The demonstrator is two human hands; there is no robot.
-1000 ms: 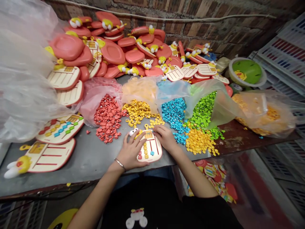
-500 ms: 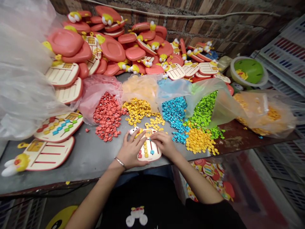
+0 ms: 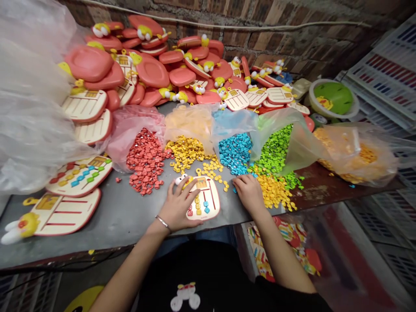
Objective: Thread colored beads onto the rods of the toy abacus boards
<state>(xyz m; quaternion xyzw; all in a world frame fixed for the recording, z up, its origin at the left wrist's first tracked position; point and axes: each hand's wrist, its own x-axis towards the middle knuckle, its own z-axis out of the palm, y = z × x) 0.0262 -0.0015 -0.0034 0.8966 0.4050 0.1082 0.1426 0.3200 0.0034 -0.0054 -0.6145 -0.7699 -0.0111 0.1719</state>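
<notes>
My left hand (image 3: 178, 203) grips the left side of a cream toy board (image 3: 212, 201) with a red rim, fingers spread over its face and thumb along the near edge. Red, yellow and blue beads sit in the board's slots; two blue beads (image 3: 206, 207) are in one slot, and the rightmost slot is bare. The board's white-eyed yellow duck head (image 3: 182, 178) is partly behind my fingers. To the right of the board, my right hand (image 3: 249, 193) is closed, its fingertips on a small blue bead (image 3: 234, 190) at the near edge of the blue bead pile (image 3: 235, 151).
Bags spill red beads (image 3: 146, 160), yellow beads (image 3: 186, 151) and green beads (image 3: 276, 149); yellow discs (image 3: 276, 190) lie at right. A filled board (image 3: 81, 175) overlaps an unfilled one (image 3: 69, 212) at left. Many red-backed boards (image 3: 152, 69) are heaped against the brick wall.
My right hand has moved right, off the board to the blue beads. A second blue bead now shows in the board's slot. My left hand stays on the board.
</notes>
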